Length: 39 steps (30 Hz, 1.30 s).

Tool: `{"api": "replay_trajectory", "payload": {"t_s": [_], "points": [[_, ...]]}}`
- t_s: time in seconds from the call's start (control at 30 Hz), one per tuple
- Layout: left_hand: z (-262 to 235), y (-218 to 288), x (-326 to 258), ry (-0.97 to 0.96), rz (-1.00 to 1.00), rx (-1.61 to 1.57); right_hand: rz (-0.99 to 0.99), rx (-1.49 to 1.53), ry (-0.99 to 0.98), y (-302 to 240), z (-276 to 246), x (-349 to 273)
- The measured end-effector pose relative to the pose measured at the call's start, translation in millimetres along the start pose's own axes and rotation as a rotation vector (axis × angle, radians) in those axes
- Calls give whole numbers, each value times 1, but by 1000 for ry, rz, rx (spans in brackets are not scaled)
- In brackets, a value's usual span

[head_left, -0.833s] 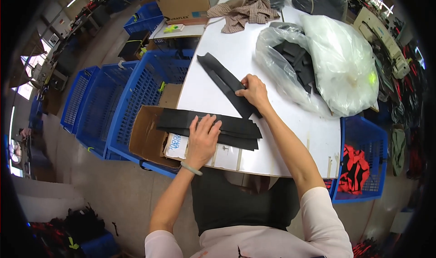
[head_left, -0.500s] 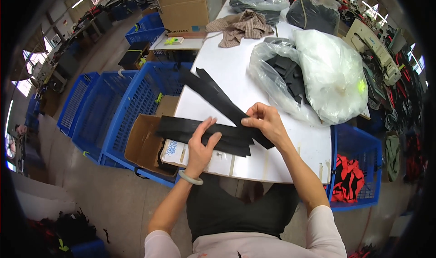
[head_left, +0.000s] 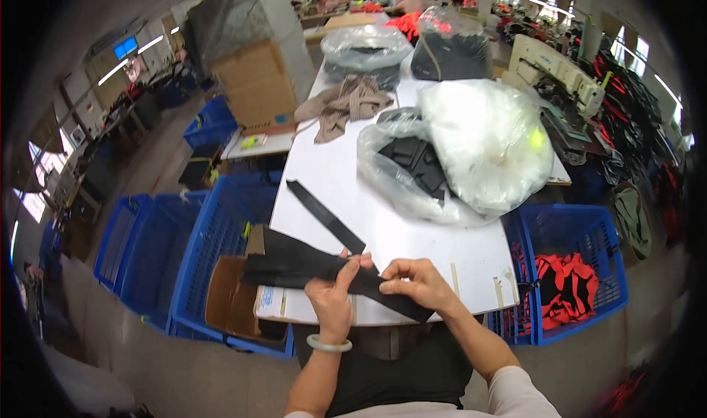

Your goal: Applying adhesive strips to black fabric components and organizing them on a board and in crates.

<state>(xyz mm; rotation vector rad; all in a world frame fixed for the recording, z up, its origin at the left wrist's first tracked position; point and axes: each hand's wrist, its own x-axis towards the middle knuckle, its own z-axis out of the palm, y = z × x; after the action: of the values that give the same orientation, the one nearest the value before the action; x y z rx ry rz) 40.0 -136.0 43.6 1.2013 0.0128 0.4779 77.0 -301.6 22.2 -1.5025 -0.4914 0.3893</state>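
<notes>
My left hand (head_left: 333, 300) is closed round a bundle of flat black fabric strips (head_left: 291, 262), thumb on top and fingertips showing at the far side. The strips fan out leftward over the table edge toward a cardboard box. With thumb and forefinger, my right hand (head_left: 421, 284) pinches the right part of the bundle, whose end hangs toward the near table edge. How many strips are in the bundle I cannot tell. Beyond my hands, a single black strip (head_left: 326, 216) lies slantwise on the white table (head_left: 398, 241), touched by neither hand.
An open cardboard box (head_left: 224, 298) sits in a blue crate (head_left: 193, 271) at the left. Clear plastic bags, one holding black pieces (head_left: 412, 162) and one white and bulging (head_left: 486, 149), stand farther back beside a checked cloth (head_left: 345, 105). Another blue crate (head_left: 582, 234) holds red-and-black pieces.
My left hand has gone from resting spread on the strips to gripping them. My right hand's strip now joins the bundle; one strip stays behind on the table. The view has tilted up.
</notes>
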Motion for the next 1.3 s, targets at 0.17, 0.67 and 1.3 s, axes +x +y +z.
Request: {"api": "replay_trajectory", "payload": {"t_s": [0.17, 0.67, 1.3], "points": [[2, -3, -8, 9, -155, -120, 46, 136, -1, 2, -1, -12], [13, -16, -3, 145, -388, -420, -83, -155, 252, 39, 18, -19], [24, -26, 16, 41, -445, -792, -359, -611, 488, 7, 17, -17]]}}
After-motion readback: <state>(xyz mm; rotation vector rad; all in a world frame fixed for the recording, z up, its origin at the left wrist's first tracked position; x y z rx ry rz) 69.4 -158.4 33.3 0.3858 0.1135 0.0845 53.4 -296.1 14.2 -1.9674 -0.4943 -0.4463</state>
